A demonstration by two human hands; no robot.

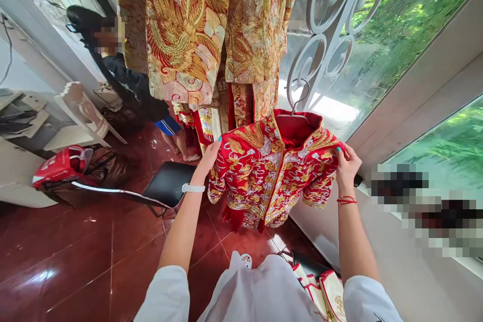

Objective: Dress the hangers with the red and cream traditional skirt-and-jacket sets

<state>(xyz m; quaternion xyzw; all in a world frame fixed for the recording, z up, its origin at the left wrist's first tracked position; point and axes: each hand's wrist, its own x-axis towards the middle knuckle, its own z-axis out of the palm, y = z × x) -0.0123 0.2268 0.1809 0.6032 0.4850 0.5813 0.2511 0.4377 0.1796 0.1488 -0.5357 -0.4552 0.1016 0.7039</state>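
A red jacket (pixel 273 168) with gold and silver embroidery hangs on a wire hanger (pixel 295 114) in front of me. Its collar stands up and the front edges meet down the middle. With my left hand (pixel 212 155) I grip the shoulder on the left side; the thumb lies on the cloth and the fingers are behind it. My right hand (pixel 346 162) pinches the opposite shoulder near the top of the sleeve. Both sleeves droop below my hands. Behind the jacket hang larger gold embroidered garments (pixel 184 35), apart from my hands.
A black-seated chair (pixel 168 183) stands at left, near a red bag (pixel 62 165) and a white chair (pixel 81 115). Another person (pixel 132 85) is behind the hanging garments. A window with white scrollwork (pixel 326 25) lies to the right. Folded cream and red cloth (pixel 332 294) sits low at right.
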